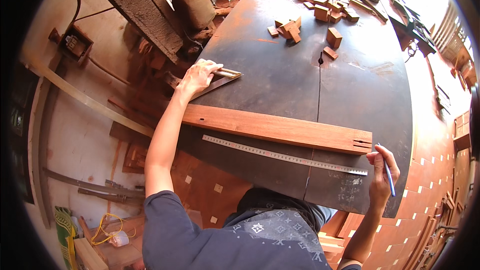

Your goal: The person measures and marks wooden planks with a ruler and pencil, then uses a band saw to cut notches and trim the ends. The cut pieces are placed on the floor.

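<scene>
My left hand (196, 78) is closed around a try square (228, 73) at the left edge of the dark worktable (360, 95). Its metal blade slants down beneath my hand. Between my fingers on the right, a blue pencil (390, 182) is held with its tip pointing up; my right hand (382, 172) is by the right end of a reddish wooden rail (275, 126). The rail lies across the table, with narrow slots cut near its right end and a small hole near its left. Nearer to me, a steel ruler (285, 155) lies roughly alongside the rail, apart from it.
Several small wood blocks (334, 37) are scattered over the table's far part. A thin slot (319, 95) runs along the tabletop beneath the rail. A dusty plastic jerrycan (192, 5) stands beyond the left edge. Timber (332, 240) lies on the floor below the near edge.
</scene>
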Tool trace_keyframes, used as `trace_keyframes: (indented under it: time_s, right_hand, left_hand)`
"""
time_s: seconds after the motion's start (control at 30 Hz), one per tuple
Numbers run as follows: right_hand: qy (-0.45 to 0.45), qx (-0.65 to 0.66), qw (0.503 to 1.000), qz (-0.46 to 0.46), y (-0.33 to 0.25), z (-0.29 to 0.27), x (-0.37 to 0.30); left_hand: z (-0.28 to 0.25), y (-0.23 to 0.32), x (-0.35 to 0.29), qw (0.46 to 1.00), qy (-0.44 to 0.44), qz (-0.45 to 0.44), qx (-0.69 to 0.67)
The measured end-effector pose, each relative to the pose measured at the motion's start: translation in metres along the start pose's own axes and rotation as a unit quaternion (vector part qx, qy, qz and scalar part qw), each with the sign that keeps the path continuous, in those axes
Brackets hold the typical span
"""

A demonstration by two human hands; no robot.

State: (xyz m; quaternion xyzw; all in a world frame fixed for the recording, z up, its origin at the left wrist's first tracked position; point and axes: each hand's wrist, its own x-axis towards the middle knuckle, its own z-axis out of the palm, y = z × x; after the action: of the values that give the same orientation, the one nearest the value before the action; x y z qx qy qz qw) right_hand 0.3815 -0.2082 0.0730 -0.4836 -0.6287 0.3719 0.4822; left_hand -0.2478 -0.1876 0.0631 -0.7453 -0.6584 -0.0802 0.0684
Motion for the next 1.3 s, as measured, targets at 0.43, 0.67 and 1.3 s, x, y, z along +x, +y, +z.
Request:
trace_keyframes:
  time_s: [0.43, 0.67, 1.3]
  right_hand:
    - [0.010, -0.058, 0.998, -0.007, -0.049, 0.002, -0.035]
    - [-0.073, 0.048, 0.987, -0.137, -0.063, 0.075, -0.054]
    - [-0.058, 0.234, 0.964, 0.111, -0.050, 0.050, -0.076]
  left_hand:
    - [-0.151, 0.036, -0.050, 0.900, 0.345, 0.238, 0.119]
    - [-0.133, 0.213, -0.028, 0.833, 0.371, 0.410, 0.025]
    - [-0.074, 0.338, 0.013, 0.742, 0.355, 0.326, -0.465]
